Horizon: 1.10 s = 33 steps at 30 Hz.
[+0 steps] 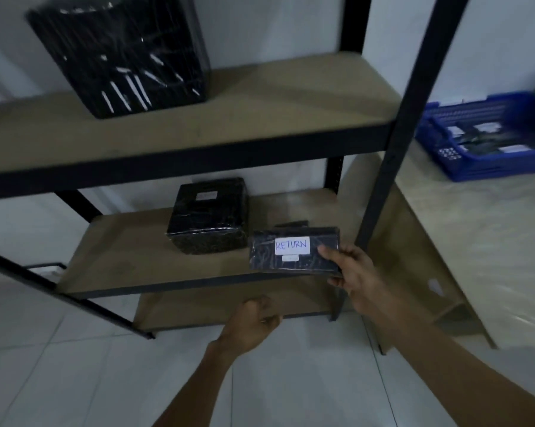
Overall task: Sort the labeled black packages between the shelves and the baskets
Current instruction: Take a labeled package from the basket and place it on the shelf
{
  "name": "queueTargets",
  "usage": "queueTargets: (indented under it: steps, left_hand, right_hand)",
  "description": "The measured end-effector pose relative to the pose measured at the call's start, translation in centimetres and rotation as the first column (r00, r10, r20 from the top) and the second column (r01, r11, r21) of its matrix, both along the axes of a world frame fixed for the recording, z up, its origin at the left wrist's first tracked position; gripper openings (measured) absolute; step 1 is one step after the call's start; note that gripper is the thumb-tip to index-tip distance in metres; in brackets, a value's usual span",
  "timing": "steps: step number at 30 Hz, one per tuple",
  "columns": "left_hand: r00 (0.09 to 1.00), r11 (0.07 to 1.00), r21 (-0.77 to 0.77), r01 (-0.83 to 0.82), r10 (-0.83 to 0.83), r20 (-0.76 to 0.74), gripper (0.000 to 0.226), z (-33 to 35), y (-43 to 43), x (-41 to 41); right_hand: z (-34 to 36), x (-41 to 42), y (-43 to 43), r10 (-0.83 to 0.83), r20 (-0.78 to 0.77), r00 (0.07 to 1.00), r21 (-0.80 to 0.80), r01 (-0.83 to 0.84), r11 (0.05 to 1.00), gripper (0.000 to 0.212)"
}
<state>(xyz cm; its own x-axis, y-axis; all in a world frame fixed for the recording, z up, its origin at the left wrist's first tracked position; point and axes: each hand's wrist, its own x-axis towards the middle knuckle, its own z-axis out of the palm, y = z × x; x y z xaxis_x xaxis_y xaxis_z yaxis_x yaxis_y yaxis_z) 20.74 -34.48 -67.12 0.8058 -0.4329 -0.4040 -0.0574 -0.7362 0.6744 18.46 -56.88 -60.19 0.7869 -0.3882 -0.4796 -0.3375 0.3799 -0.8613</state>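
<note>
A: Nearest item: left hand [255,317], 6 o'clock. Fingers clenched, nothing showing in them.

B: Next?

A: Right hand [354,272], 4 o'clock. Thumb on top and fingers beneath, grasping the right end of a flat package [290,252] with a label reading RETURN. The package sits at the front edge of the middle shelf [121,257]. Whether it rests there or is lifted, I cannot tell. A square package [209,214] is just beside it at its 10 o'clock.

B: Handling advice?

A: In my judgement, RETURN likely belongs in the basket [475,167], at 2 o'clock on the table [475,241]. Keep the package level with the label up, and swing it out in front of the shelf post [397,149] that stands between.

B: Counts?

A: Hands: two. Shelf boards in view: three. Baskets: one, blue. Black packages outside it: three for certain.
- the flat package
- the square package
- one big package [121,53] on the top shelf [260,118], 11 o'clock

A dark sliver behind the flat package may be a fourth. The basket holds several labelled packages, too blurred to count.
</note>
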Motion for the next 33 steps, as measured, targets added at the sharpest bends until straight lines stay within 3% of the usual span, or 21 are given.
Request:
queueTargets:
  steps: [5, 12, 17, 22, 28, 33]
  left_hand:
    - [0.999, 0.998, -0.043, -0.040, 0.041, 0.004, 0.040, 5.5, -0.3, -6.7]
    - [0.981, 0.998, -0.063, -0.001, 0.013, 0.193, 0.039, 12.4, -5.1, -15.8]
    - [0.958, 0.997, -0.049, 0.066, -0.049, 0.284, 0.056, 15.3, -10.9, -23.7]
    - [0.948, 0.991, -0.026, 0.134, -0.120, 0.296, 0.065, 17.4, -18.0, -30.4]
    - [0.918, 0.977, -0.029, 0.209, -0.186, 0.349, 0.033, 19.5, -26.4, -32.0]
    - [0.914, 0.955, -0.010, 0.296, -0.280, 0.292, 0.039, 19.8, -34.5, -31.4]
  right_hand:
    - [4.9, -9.0, -0.6, -0.078, 0.027, 0.997, 0.075, 0.075, 0.994, 0.047]
    - [10.5, -21.9, -6.3, -0.039, 0.122, 0.992, 0.077, 0.030, 0.997, 0.041]
    - [13.0, -31.6, -13.2, -0.033, 0.140, 0.990, 0.055, 0.026, 0.998, 0.056]
    - [14.1, -38.8, -20.1, -0.061, 0.159, 0.985, 0.062, 0.052, 0.997, 0.037]
    - [14.4, -41.9, -27.8, -0.115, 0.161, 0.980, 0.082, 0.103, 0.991, 0.040]
    - [14.5, -43.5, -34.7, -0.236, 0.149, 0.960, 0.089, 0.224, 0.970, 0.037]
